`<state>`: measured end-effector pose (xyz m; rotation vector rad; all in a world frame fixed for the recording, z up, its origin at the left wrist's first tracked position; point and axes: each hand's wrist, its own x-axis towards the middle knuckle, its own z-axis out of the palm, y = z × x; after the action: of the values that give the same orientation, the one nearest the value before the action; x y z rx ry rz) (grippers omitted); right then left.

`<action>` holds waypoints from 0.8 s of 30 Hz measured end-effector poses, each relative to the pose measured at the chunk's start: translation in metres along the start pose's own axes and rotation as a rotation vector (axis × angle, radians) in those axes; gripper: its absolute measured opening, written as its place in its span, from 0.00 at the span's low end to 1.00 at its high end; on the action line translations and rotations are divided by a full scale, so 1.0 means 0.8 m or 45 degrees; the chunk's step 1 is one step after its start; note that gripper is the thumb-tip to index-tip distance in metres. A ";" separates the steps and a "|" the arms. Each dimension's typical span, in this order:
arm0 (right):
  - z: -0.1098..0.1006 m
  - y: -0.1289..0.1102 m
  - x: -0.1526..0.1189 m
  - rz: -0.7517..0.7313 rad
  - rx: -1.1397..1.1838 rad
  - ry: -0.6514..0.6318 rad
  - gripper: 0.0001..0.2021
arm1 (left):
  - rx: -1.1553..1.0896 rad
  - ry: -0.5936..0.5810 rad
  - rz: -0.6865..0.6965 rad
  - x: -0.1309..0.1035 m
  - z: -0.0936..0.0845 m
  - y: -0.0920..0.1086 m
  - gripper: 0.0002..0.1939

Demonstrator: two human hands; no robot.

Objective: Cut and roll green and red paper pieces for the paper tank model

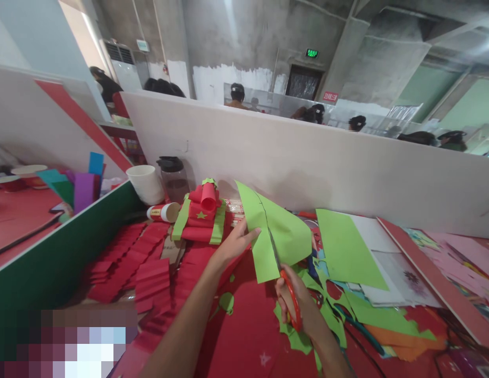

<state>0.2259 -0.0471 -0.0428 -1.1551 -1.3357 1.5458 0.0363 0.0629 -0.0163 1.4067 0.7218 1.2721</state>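
Note:
A light green sheet of paper (295,236) with a dark drawn curve is held up over the red table. My left hand (238,241) is closed on its left edge, thumb on top. In my right hand (291,299) are scissors with red handles (292,302), their blades at the lower part of the sheet, along the line. Left of the sheet stands a red and green paper model (201,212) with a star on its front.
Folded red paper strips (149,262) lie at the left, near a white cup (145,185) and a dark-lidded bottle (173,178). Green scraps (334,315), another green sheet (350,247) and a teal-handled tool (360,328) lie right. A white partition (307,163) runs behind; people sit beyond.

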 end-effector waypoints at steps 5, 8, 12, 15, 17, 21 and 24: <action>0.000 -0.001 0.000 0.053 -0.030 0.025 0.26 | 0.016 -0.007 0.004 0.002 -0.001 -0.003 0.27; 0.001 -0.002 0.000 0.045 -0.033 0.023 0.27 | 0.028 0.010 -0.001 0.002 -0.001 -0.002 0.26; 0.000 0.000 0.001 0.013 -0.063 0.011 0.27 | 0.021 0.011 -0.017 0.002 -0.001 -0.001 0.26; -0.003 0.003 0.000 -0.035 -0.126 0.003 0.29 | 0.008 0.002 -0.020 0.001 0.000 0.000 0.26; -0.004 0.003 -0.001 -0.057 -0.153 -0.009 0.30 | -0.004 -0.032 -0.035 0.001 0.002 0.002 0.26; -0.006 0.000 -0.006 -0.093 -0.166 -0.013 0.30 | -0.021 -0.102 -0.057 -0.001 0.008 0.007 0.25; -0.004 -0.005 -0.009 -0.081 -0.172 -0.014 0.31 | -0.022 -0.105 -0.050 -0.002 0.011 0.010 0.25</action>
<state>0.2310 -0.0524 -0.0379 -1.1759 -1.4892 1.4369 0.0423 0.0570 -0.0084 1.4158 0.6777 1.1799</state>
